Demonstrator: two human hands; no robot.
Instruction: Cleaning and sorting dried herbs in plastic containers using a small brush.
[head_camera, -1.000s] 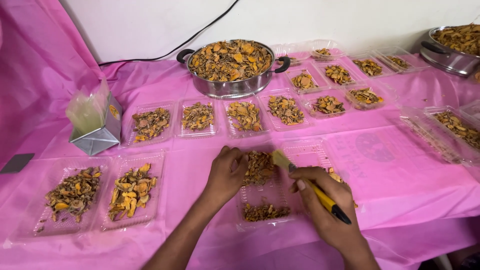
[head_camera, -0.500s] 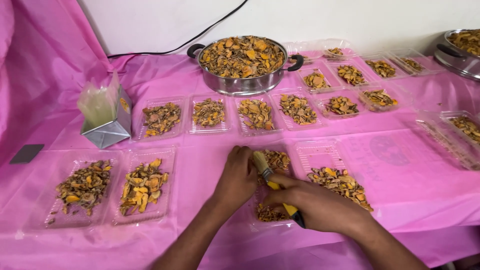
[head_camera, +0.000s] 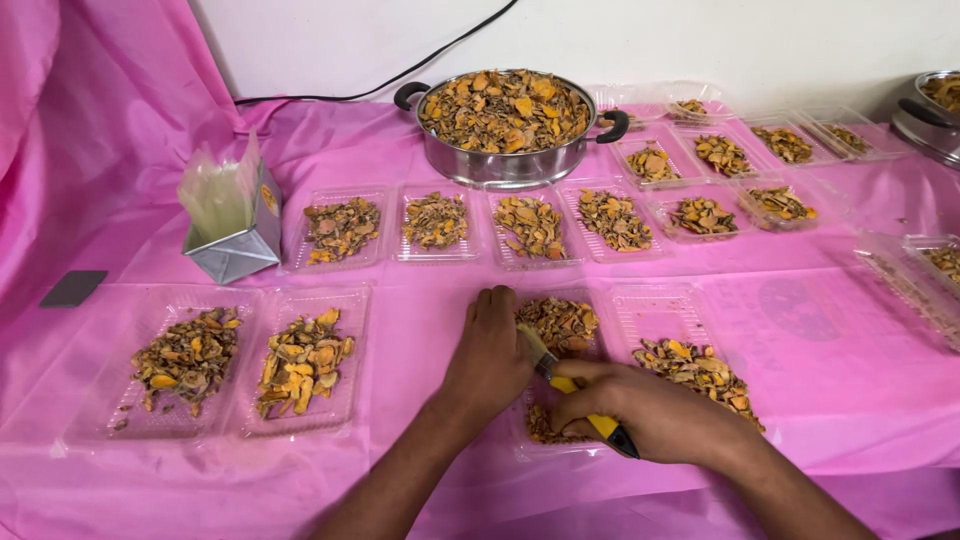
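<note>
Left hand (head_camera: 490, 355) lies on the left edge of a clear plastic tray (head_camera: 560, 375) at centre bottom, fingers (head_camera: 495, 300) curled down over the rim, pinning it to the counter (head_camera: 400, 280); nothing gripped inside the palm as far as visible. Right hand (head_camera: 650, 410) sits at 4 o'clock of the left, fingers clenched round a yellow-and-black handled brush (head_camera: 575, 385); bristle end points to 11 o'clock, into the tray, beside a heap of dried orange-brown slices (head_camera: 560, 322). Much of the tray's lower half is hidden by both hands.

Just at 3 o'clock of that tray: another tray (head_camera: 655, 320) with a heap of slices (head_camera: 700, 368) at its lower right, close to the right wrist.

At 9 o'clock, well apart: two filled trays (head_camera: 240, 365) side by side.

At 12 o'clock: a row of four filled trays (head_camera: 475, 225), and behind them a steel pot (head_camera: 505, 120) piled with slices, black handles either side, black cable (head_camera: 400, 85) running off behind it.

At 1–2 o'clock: about seven small filled trays (head_camera: 725, 165) in two rows, back ones partly cut off. Far right edge: a clear tray (head_camera: 915, 280), partly out of frame, plus a second steel pot (head_camera: 930, 110), only partly seen.

At 10 o'clock: a silver box (head_camera: 240, 245) holding a stack of clear bags (head_camera: 215, 195). Dark flat square (head_camera: 73, 288) at the left edge. Pink plastic sheet (head_camera: 110, 110) covers the counter and hangs at the left.
</note>
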